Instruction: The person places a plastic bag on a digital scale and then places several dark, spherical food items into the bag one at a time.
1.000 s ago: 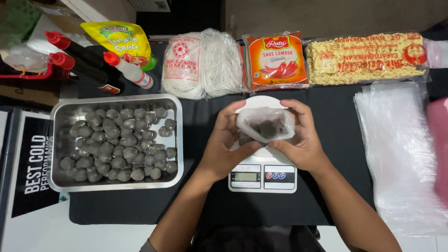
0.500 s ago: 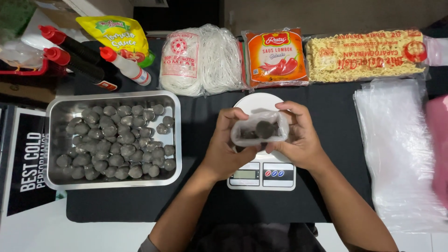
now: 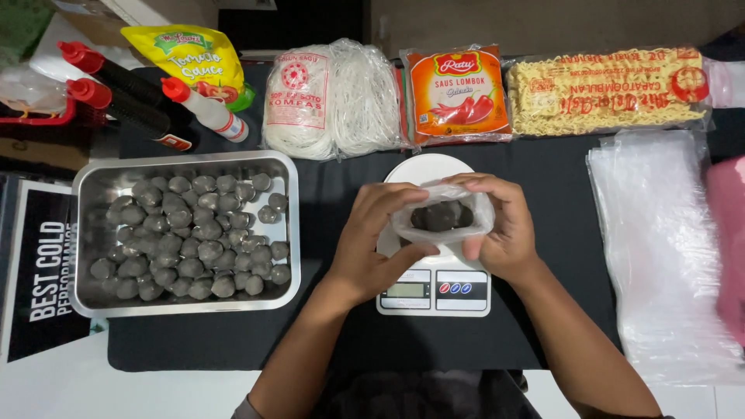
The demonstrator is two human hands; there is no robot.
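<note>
Above the white digital kitchen scale (image 3: 433, 289) on the black surface (image 3: 334, 202), the left hand (image 3: 378, 242) and the right hand (image 3: 500, 226) both grasp a small clear plastic bag (image 3: 442, 219) of grey meatballs, with the steel tray (image 3: 289, 233) of round grey meatballs (image 3: 190, 237) lying near on the left.

Single head view, looking steeply down (near top-down) at close range over black table (image 3: 326, 341).

- Both bare forearms reach in from the near edge, angling toward each other.
- The left hand (image 3: 380, 240) is cupped, its fingers (image 3: 403, 203) curled inward and thumb stretched right.
- The right hand (image 3: 503, 229) mirrors it, fingers curled, the two hands close together.
</note>
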